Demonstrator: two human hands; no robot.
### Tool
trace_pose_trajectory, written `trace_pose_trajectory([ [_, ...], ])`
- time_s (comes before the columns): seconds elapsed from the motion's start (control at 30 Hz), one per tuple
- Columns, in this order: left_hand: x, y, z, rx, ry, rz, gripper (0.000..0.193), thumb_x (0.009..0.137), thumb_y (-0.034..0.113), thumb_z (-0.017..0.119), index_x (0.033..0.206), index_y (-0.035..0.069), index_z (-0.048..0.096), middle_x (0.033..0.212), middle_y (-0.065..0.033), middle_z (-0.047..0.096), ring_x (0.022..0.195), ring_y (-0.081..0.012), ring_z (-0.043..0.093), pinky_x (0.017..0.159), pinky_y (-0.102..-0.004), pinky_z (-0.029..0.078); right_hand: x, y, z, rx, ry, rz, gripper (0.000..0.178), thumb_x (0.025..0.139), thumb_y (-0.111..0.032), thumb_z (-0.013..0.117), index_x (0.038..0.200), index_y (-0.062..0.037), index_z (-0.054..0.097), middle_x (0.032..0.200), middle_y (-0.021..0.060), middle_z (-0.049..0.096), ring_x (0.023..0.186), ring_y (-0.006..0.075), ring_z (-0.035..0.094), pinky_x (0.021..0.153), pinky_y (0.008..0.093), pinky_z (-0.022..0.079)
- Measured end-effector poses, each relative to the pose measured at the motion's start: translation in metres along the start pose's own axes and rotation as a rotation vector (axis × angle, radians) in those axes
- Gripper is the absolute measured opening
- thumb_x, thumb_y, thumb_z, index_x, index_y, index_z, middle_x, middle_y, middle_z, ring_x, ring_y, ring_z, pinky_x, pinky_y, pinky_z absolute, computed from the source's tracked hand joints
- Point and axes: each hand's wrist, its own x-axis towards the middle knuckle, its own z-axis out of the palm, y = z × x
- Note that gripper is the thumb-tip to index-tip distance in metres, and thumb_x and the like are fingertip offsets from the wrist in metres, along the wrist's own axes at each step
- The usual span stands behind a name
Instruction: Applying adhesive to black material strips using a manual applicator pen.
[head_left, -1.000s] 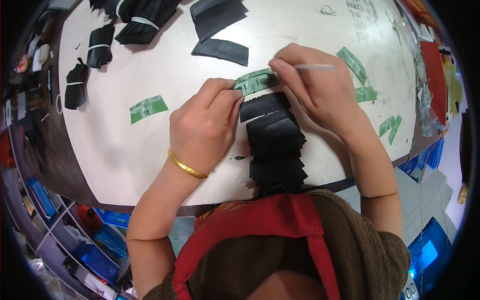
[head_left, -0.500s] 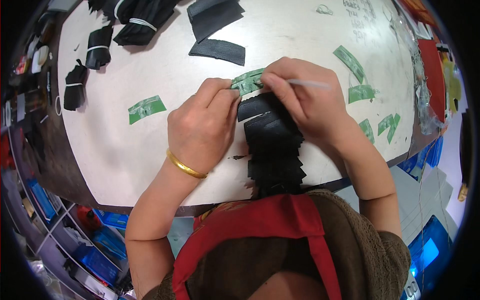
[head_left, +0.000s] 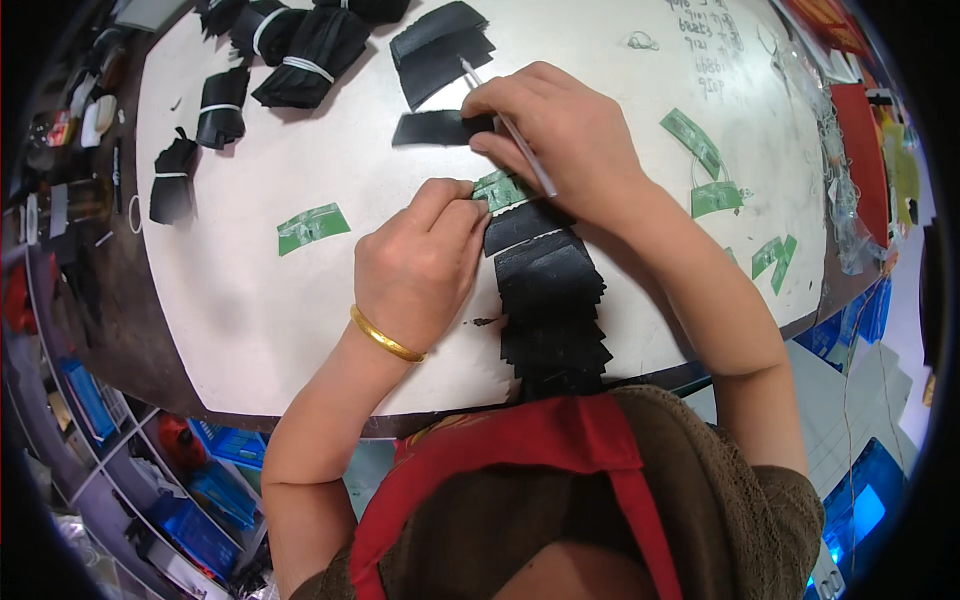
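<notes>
My left hand (head_left: 415,255) presses its fingertips on the left end of a curved green template (head_left: 503,190), which lies at the top of a fanned row of black leather-like pieces (head_left: 545,270). My right hand (head_left: 565,130) holds a slim pale pen (head_left: 520,145) between its fingers. Its thumb and fingertips are at the right end of a loose curved black piece (head_left: 435,128), just beyond the template. Whether they grip that piece I cannot tell. Farther off lie a few overlapping black pieces (head_left: 440,50).
Bundles of black pieces (head_left: 305,70) tied with white bands lie at the far left. Another green template (head_left: 312,228) is left of my hands; several more (head_left: 716,198) lie right. Clear plastic wrap (head_left: 850,220) and a red item (head_left: 862,160) line the white board's right edge.
My right hand has moved from the template up and left to the loose black piece, its pen now pointing away from me. My left hand stays on the template. The whole view has shifted slightly.
</notes>
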Motion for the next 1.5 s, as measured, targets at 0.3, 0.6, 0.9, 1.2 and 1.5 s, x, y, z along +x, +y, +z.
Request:
trace_pose_trajectory([
  [0.3, -0.01, 0.002, -0.004, -0.051, -0.024, 0.035, 0.014, 0.081, 0.001, 0.08, 0.094, 0.003, 0.073, 0.1, -0.0101, 0.073, 0.076, -0.0254, 0.073, 0.064, -0.0326, 0.059, -0.009, 0.023, -0.018, 0.216, 0.033, -0.073, 0.014, 0.086, -0.011, 0.076, 0.1, -0.0116, 0.074, 0.086, 0.0058, 0.073, 0.081, 0.0264, 0.071, 0.066, 0.036, 0.055],
  [0.6, -0.001, 0.008, -0.012, -0.094, -0.005, 0.106, 0.017, 0.079, -0.002, 0.081, 0.094, 0.003, 0.074, 0.101, -0.0121, 0.073, 0.076, -0.025, 0.073, 0.064, -0.0319, 0.059, -0.019, 0.0, -0.046, 0.253, -0.07, 0.233, 0.024, 0.091, -0.008, 0.073, 0.114, -0.0086, 0.074, 0.097, 0.0105, 0.075, 0.089, 0.0252, 0.072, 0.079, 0.034, 0.057],
  [0.9, 0.015, -0.014, -0.007, -0.063, 0.016, 0.036, 0.014, 0.079, -0.001, 0.081, 0.091, 0.003, 0.073, 0.1, -0.009, 0.073, 0.076, -0.0242, 0.072, 0.066, -0.0322, 0.058, -0.039, -0.015, -0.052, 0.855, -0.024, 0.833, 0.034, 0.11, -0.031, 0.055, 0.127, -0.005, 0.068, 0.102, 0.0057, 0.074, 0.09, 0.0079, 0.067, 0.072, 0.0216, 0.055],
  [1.2, 0.015, -0.018, -0.007, -0.048, -0.028, 0.043, 0.016, 0.081, -0.005, 0.081, 0.094, 0.0, 0.074, 0.102, -0.0108, 0.074, 0.076, -0.0201, 0.073, 0.065, -0.0292, 0.059, -0.042, -0.019, -0.046, 0.948, 0.03, 0.855, 0.033, 0.111, -0.03, 0.053, 0.126, -0.0053, 0.068, 0.104, 0.007, 0.074, 0.092, 0.0088, 0.068, 0.074, 0.0212, 0.056],
  [1.5, 0.013, -0.017, 0.002, 0.02, 0.065, 0.136, 0.014, 0.079, 0.002, 0.081, 0.09, 0.004, 0.072, 0.096, -0.0076, 0.072, 0.074, -0.0238, 0.071, 0.064, -0.033, 0.058, -0.026, -0.009, -0.028, 0.446, -0.095, 0.223, 0.025, 0.102, -0.028, 0.063, 0.114, -0.0078, 0.071, 0.09, 0.0089, 0.073, 0.076, 0.0231, 0.07, 0.068, 0.0344, 0.055],
])
